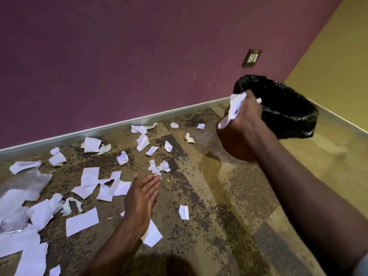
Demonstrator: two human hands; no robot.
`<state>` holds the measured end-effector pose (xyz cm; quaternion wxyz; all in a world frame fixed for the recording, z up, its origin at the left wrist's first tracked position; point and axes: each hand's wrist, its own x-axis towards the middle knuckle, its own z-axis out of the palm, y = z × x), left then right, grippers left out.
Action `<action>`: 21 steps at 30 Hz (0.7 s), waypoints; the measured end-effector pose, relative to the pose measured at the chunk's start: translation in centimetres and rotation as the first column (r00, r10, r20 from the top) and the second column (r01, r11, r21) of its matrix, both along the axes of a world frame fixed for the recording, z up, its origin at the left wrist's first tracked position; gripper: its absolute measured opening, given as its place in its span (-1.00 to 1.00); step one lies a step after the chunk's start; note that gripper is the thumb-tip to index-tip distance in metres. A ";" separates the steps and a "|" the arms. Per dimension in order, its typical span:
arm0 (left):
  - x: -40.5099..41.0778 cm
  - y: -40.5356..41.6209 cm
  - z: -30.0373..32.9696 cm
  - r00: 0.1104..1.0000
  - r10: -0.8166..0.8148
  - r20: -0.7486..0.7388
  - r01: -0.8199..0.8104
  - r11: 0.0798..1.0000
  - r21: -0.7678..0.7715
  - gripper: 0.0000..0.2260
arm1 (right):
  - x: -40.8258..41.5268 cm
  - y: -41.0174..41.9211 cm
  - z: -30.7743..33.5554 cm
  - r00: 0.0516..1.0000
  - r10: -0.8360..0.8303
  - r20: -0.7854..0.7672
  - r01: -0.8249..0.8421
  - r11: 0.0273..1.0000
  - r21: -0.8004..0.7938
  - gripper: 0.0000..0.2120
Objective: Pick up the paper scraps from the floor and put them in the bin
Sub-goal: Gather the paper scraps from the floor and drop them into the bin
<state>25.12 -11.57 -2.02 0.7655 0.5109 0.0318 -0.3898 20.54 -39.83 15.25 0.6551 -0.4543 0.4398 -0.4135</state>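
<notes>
Paper scraps (103, 186) cover the floor (219, 196). Bin (288, 114) interior looks dark. Right hand (244, 116) clutches crumpled paper (235, 106) at its rim; left hand (142, 193) hovers, fingers straight together.

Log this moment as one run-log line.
right hand: grips paper scraps at bin rim | left hand: open, over floor | crumpled scrap by left fingers | many scraps left

Scraps (90, 177) are all plain white. The bin (235, 140) is reddish brown with a glossy black liner (286, 108). The floor (209, 196) is a speckled tan-and-dark-brown patchwork, kinda blotchy. Back wall (119, 56) is purple, side wall (338, 66) mustard yellow, skirting (111, 127) pale grey.
</notes>
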 end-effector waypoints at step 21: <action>-1.7 7.4 -1.8 0.946 -0.124 0.301 0.026 0.951 0.310 -0.62 | -4.1 -14.8 3.9 0.478 -0.515 -0.712 -0.399 0.594 -0.698 -0.73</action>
